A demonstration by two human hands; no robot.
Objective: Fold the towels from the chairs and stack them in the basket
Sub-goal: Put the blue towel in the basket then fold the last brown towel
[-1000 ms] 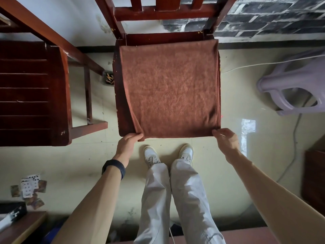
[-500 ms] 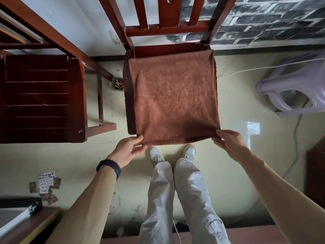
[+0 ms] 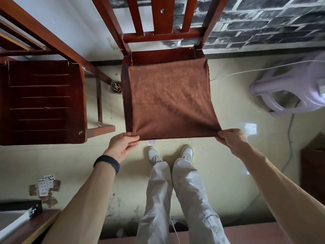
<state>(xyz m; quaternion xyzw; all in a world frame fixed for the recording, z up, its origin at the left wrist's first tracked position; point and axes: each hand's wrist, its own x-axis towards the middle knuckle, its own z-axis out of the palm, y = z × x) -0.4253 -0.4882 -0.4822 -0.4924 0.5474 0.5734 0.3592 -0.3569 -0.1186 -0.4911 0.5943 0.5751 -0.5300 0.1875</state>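
Note:
A brown towel (image 3: 168,99) lies spread over the seat of the wooden chair (image 3: 161,55) in front of me. My left hand (image 3: 123,144) pinches its near left corner. At the near right corner my right hand (image 3: 232,140) pinches the cloth and pulls it out past the seat edge. The near edge is lifted and stretched taut between both hands, with creases running from the corners. No basket is in view.
A second dark wooden chair (image 3: 44,103) stands at the left. A pale purple plastic stool (image 3: 290,90) lies at the right with a white cord beside it. Playing cards (image 3: 44,188) are scattered on the floor at lower left. My feet stand just below the towel.
Both hands have taken hold of the near corners and drawn the towel's edge toward me and outward. The cloth has gone from flat to taut and creased. My view has tilted up.

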